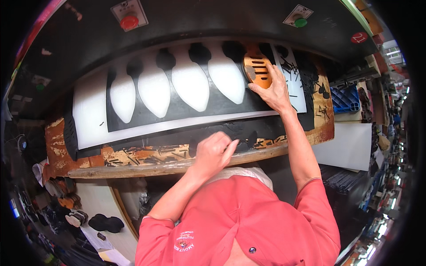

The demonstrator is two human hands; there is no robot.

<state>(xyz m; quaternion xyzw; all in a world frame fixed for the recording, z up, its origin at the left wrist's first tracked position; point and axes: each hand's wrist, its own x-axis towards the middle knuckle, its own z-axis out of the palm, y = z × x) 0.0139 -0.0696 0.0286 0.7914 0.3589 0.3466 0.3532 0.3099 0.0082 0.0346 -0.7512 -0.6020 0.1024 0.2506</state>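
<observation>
My right hand (274, 88) lies flat on an orange slotted cutting die (257, 68), pressing it onto a black rubber sheet (177, 108) at the sheet's right end. The sheet has several bulb-shaped holes cut out in a row, showing the white cutting board (88, 124) beneath. My left hand (214, 152) is loosely curled, holding black cut pieces (242, 135) at the near edge of the worn wooden bench (146, 166).
The black press head (199, 22) arches over the bench, with a red button (129, 22) at left and a green button (300, 21) at right. Black scrap slivers (293, 66) litter the board's right end. A blue crate (346, 99) stands right; black cut soles (106, 223) lie lower left.
</observation>
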